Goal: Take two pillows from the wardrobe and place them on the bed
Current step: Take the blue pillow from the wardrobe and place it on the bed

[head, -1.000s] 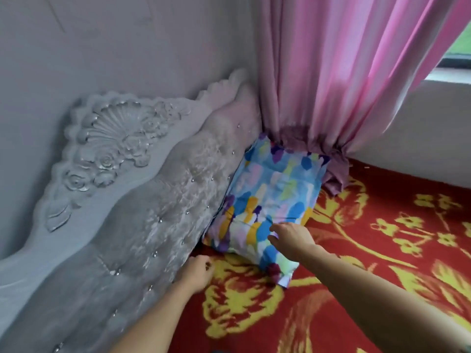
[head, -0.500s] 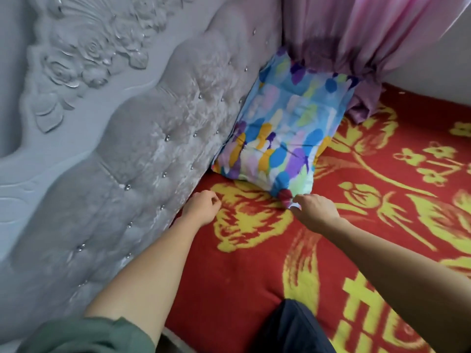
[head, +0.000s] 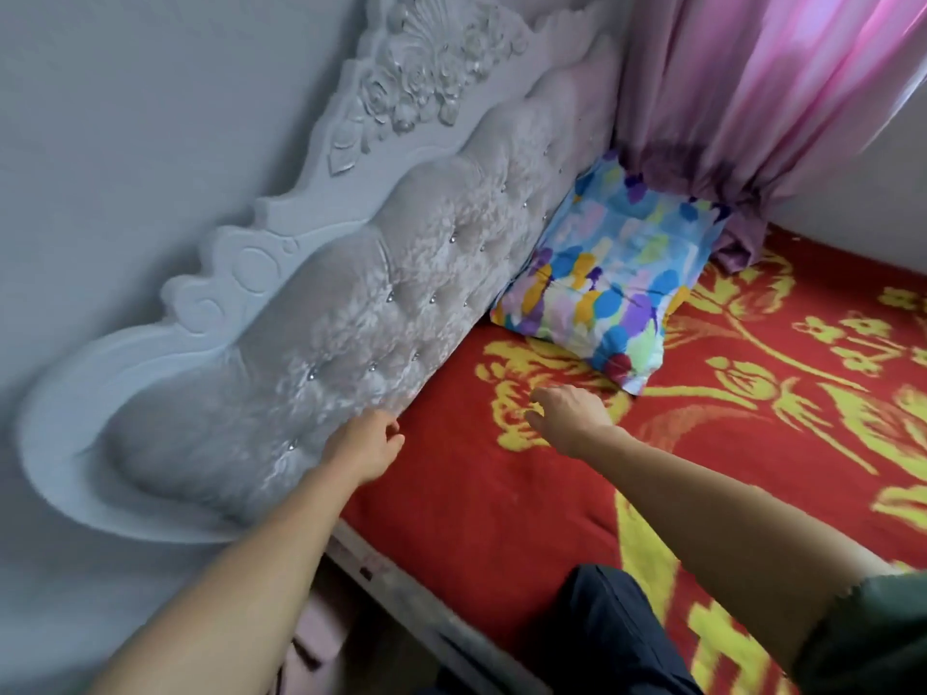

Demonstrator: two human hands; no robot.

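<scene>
A pillow (head: pixel 609 273) with blue, yellow and purple patches leans against the headboard at the far corner of the bed (head: pixel 501 494), which has a red cover with yellow flowers. My right hand (head: pixel 569 416) hovers just in front of the pillow's near corner, apart from it, fingers loose and holding nothing. My left hand (head: pixel 363 446) rests at the base of the headboard, fingers curled, with nothing in it. Only one pillow is in view.
The padded grey headboard (head: pixel 381 313) with studs runs along the left, carved trim above it. A pink curtain (head: pixel 752 92) hangs down to the bed behind the pillow. My dark trouser knee (head: pixel 612 629) is on the bed's near edge.
My right hand has let go of the pillow's near corner and pulled back toward me. My left hand has slid back along the headboard. The view has pulled away from the pillow.
</scene>
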